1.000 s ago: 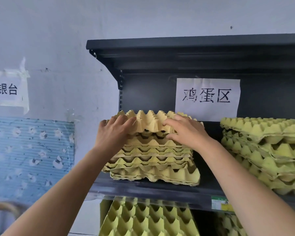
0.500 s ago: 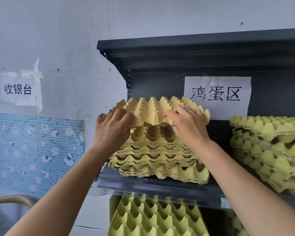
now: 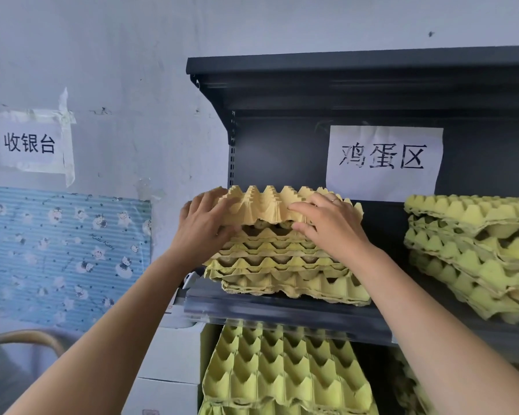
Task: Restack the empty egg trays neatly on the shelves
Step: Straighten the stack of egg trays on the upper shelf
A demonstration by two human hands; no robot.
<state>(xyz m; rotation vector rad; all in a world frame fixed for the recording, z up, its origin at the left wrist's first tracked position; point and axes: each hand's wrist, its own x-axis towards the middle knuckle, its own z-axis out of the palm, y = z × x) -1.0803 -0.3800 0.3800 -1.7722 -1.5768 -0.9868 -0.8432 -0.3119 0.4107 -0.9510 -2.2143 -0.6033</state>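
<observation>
- The left hand grips the left front of the top tray, fingers on top and thumb under.
- The tray lies between both hands, long side going left to right, just above the stack on the shelf.
- The right hand grips its right front.
- It likely needs to drop straight down so the cups fit.

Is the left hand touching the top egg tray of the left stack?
Touching. The head view shows the left hand gripping the top egg tray at its front left corner, fingers over the rim, thumb under it.
</observation>
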